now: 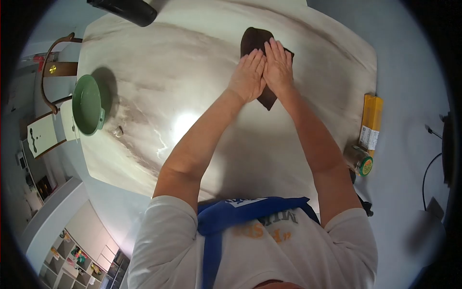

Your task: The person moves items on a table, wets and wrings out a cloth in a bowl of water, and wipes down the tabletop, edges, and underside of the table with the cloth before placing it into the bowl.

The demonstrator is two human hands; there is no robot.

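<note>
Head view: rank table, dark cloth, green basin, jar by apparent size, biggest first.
1. Table
2. Dark cloth and green basin, unranked: they look close, and the hands cover part of the cloth
3. Jar

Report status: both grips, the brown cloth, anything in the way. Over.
Left grip and right grip open, laid on brown cloth. Cloth on tabletop, partly covered. Nothing else seen touching it; green bowl apart, at tabletop's left edge.

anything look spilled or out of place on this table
One small oddity: a little pale lump lies loose on the marbled tabletop near the green pan, too small to identify. I see no spill.
</note>
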